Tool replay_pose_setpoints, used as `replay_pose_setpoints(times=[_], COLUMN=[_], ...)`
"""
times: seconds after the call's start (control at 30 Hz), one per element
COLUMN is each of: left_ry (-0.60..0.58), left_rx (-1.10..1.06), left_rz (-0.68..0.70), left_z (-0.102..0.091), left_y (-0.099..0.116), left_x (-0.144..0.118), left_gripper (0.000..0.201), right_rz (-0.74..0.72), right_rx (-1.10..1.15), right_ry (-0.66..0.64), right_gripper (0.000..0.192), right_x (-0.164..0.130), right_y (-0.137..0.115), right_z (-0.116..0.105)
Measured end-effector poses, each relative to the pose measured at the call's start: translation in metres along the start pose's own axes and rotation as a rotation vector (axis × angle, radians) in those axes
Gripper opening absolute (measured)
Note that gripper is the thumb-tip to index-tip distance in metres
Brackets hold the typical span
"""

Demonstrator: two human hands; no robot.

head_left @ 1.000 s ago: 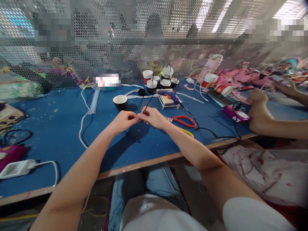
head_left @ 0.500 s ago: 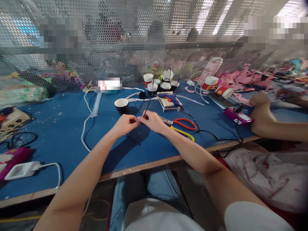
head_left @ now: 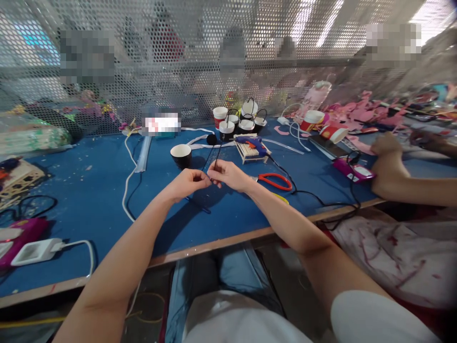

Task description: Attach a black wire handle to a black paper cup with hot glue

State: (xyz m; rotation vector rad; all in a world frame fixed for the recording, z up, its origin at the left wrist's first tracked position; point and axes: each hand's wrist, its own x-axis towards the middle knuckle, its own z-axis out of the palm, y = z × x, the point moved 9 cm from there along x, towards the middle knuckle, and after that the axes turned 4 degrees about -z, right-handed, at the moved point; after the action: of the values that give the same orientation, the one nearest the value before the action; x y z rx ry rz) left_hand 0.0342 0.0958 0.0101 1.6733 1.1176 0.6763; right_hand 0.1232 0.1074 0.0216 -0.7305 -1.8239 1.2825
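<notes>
My left hand (head_left: 193, 182) and my right hand (head_left: 226, 175) meet over the table, each with its fingers pinched together. Between them they grip a thin black strand (head_left: 216, 156), whose lengths stick up above the fingertips; its lower part is hidden by the fingers. A cup (head_left: 181, 156), black outside and white inside, stands upright just beyond my left hand. Another thin dark strip (head_left: 198, 205) lies on the table below the hands. Scissors with red and yellow handles (head_left: 274, 182) lie beside my right wrist, partly covered by it. Farther back sits a black ball (head_left: 212, 139).
A blue glue gun (head_left: 252, 143) rests on a small wooden stick rack (head_left: 246, 154). Behind it stand several black cups with looped handles (head_left: 246, 127). A white cable (head_left: 124, 190) crosses the blue table (head_left: 103, 200) on the left. At right is another person's arm (head_left: 392, 171).
Both hands have shifted slightly to the right, still pinching the strand. My right hand now covers more of the scissors, hiding most of the yellow handle.
</notes>
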Motion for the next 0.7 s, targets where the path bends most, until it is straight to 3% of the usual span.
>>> replay_pose_setpoints(times=[0.2,0.5,0.7], left_ry=[-0.067,-0.188,-0.195], left_rx=[-0.022,-0.125,-0.099], left_rz=[0.031,-0.049,-0.036], left_z=[0.007,0.02,0.022], left_y=[0.005,0.006,0.003], left_x=[-0.002,-0.008,-0.006], left_gripper=[0.024,0.025,0.027], right_rz=[-0.064,-0.073,-0.051], right_rx=[0.089,0.172,0.16], right_ry=[0.014,0.032,0.047], right_gripper=[0.027,0.029,0.03], right_x=[0.001,0.0,0.0], right_y=[-0.007,-0.01,-0.009], right_z=[-0.002,-0.002,-0.001])
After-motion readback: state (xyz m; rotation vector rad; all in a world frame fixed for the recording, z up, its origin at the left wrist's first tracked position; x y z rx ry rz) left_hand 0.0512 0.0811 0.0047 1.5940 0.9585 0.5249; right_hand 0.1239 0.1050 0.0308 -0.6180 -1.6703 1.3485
